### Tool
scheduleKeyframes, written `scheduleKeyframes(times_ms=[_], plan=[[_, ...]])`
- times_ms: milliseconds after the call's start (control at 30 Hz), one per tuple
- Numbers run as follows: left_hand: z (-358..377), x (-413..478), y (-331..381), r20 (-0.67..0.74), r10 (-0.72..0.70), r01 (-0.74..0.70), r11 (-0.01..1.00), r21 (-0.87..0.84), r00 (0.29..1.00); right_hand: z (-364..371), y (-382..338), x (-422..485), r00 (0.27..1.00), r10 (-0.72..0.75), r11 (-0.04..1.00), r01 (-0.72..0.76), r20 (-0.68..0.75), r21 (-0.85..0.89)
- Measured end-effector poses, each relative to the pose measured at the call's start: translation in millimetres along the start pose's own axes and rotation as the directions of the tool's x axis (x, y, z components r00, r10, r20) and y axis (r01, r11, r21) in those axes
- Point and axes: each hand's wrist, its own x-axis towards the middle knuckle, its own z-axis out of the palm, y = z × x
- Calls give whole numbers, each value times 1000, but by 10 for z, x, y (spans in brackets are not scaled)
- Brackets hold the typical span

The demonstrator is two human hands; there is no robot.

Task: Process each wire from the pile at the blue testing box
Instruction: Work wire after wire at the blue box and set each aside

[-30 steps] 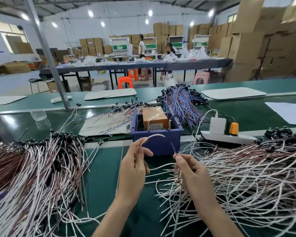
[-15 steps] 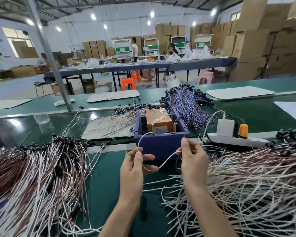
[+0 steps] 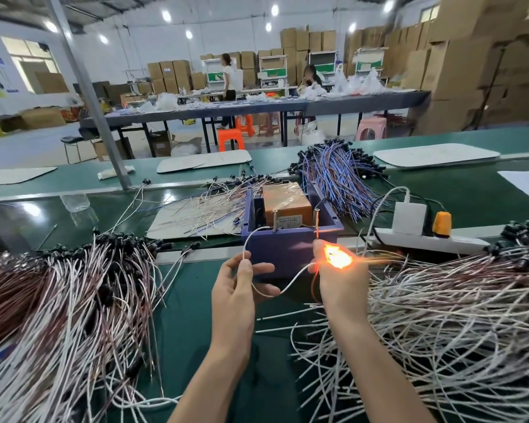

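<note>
1. The left hand [image 3: 237,288] pinches the white wire [image 3: 295,277] between thumb and forefinger. Its grip is clenched on the strand just below where the free end arcs up to the left metal pin [image 3: 275,219] of the blue testing box [image 3: 290,248], at 12 o'clock from the hands.
2. The right hand [image 3: 342,282] has its grip closed on the wire's other end and lifts a reddish lead to the right pin [image 3: 317,221]. An orange glow [image 3: 336,257] burns among its fingers, so the circuit is probably closed and this wire is passing its test.
3. Holding one end in each hand likely keeps the two leads apart, each on its own pin.
4. The pile of white wires [image 3: 440,315] lies on the green counter [image 3: 196,315] from 3 to 5 o'clock, against the right forearm and handy for the next pick.
5. A second heap with black heads [image 3: 74,285] lies at 9 o'clock, probably finished pieces.
</note>
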Motion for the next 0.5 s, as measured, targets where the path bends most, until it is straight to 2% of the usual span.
scheduleKeyframes(times_ms=[333,500], plan=[[-13,13,-2,-11,1,-1,1000,14,1000,-8,-25,-28,999,9,999,-8,40,-33],[-55,20,13,-124,24,-22,1000,23,992,-72,-105,-120,998,-28,998,31,54,-50]])
